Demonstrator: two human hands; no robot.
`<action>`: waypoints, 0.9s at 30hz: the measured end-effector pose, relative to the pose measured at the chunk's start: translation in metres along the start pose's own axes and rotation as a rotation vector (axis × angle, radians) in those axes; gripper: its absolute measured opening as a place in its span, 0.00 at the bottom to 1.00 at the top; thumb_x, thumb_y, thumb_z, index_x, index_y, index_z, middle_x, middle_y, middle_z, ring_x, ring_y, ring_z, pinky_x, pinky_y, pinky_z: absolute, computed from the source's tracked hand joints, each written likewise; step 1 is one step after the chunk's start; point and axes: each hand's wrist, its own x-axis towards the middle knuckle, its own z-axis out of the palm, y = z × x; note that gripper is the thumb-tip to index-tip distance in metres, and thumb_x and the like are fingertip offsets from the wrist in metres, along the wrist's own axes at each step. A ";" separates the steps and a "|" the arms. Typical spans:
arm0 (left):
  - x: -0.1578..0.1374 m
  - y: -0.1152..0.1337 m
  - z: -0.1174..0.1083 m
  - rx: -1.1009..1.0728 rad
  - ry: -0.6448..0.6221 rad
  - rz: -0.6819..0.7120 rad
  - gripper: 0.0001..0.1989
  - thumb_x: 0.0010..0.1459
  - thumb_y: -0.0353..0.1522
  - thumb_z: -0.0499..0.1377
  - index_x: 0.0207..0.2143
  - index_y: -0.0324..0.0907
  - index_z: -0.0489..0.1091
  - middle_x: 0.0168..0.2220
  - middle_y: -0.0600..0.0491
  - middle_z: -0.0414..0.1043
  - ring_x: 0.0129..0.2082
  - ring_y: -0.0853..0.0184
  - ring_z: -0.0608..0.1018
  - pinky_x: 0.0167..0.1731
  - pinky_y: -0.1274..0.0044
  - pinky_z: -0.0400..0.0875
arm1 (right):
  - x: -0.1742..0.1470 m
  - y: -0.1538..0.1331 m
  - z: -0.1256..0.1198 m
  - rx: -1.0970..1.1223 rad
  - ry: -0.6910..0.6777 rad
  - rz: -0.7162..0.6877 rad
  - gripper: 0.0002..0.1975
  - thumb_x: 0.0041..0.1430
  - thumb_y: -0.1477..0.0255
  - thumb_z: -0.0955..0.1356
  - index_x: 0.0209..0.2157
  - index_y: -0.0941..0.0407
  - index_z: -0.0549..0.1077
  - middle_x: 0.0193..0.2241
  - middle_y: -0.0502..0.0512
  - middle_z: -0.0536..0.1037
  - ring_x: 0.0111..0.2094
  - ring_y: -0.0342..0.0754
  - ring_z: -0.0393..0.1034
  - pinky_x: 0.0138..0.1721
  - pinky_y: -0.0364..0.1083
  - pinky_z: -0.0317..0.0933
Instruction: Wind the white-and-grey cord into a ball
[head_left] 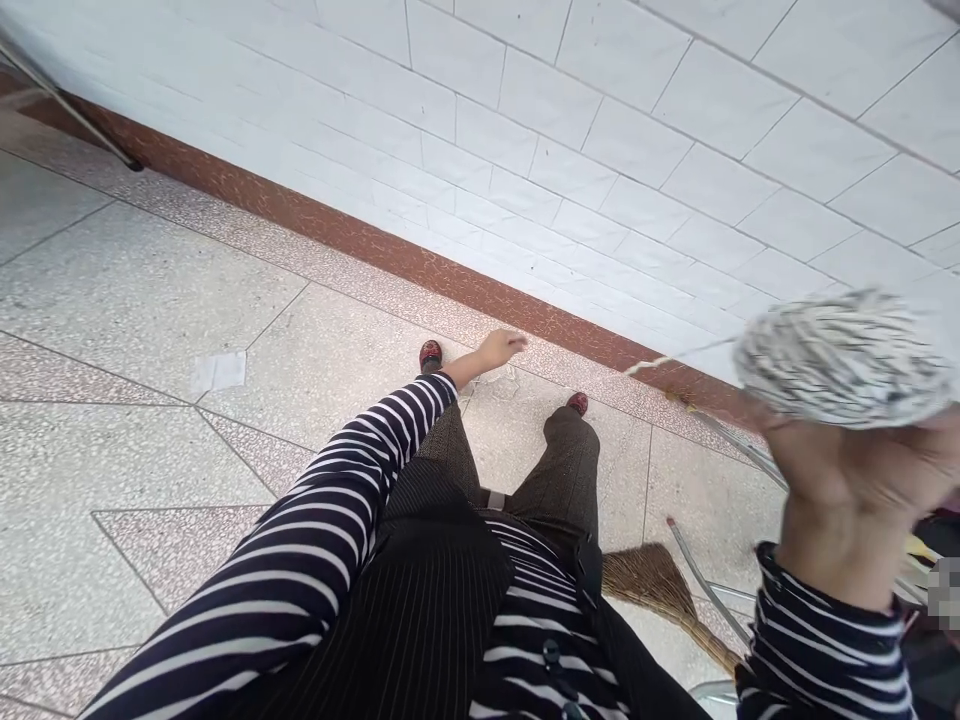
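Note:
My right hand [847, 460] is raised at the right, palm up, gripping a thick ball of white yarn [847, 355] with dark streaks. A loose strand of yarn [649, 365] runs from the ball to the left, in front of the wall's base. Low over the floor, between my feet, my left hand [501, 348] reaches out with its fingers loosely bent and slightly blurred. Nothing shows in it. Beneath this hand a pale loose tangle [501, 378] lies on the floor, too faint to name.
A white tiled wall [525, 130] with a red-brown skirting [337, 222] runs ahead. A straw broom [651, 580] and metal chair legs [705, 570] are at the right. White paper [219, 371] lies on the terrazzo floor [97, 290]. A metal leg [82, 118] stands far left.

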 end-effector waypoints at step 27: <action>-0.066 0.051 0.028 0.090 -0.233 0.384 0.11 0.61 0.28 0.54 0.37 0.41 0.78 0.34 0.54 0.80 0.34 0.68 0.77 0.36 0.80 0.65 | -0.028 0.123 -0.060 0.171 0.083 0.297 0.29 0.43 0.64 0.71 0.51 0.47 0.75 0.52 0.53 0.78 0.62 0.60 0.65 0.60 0.67 0.61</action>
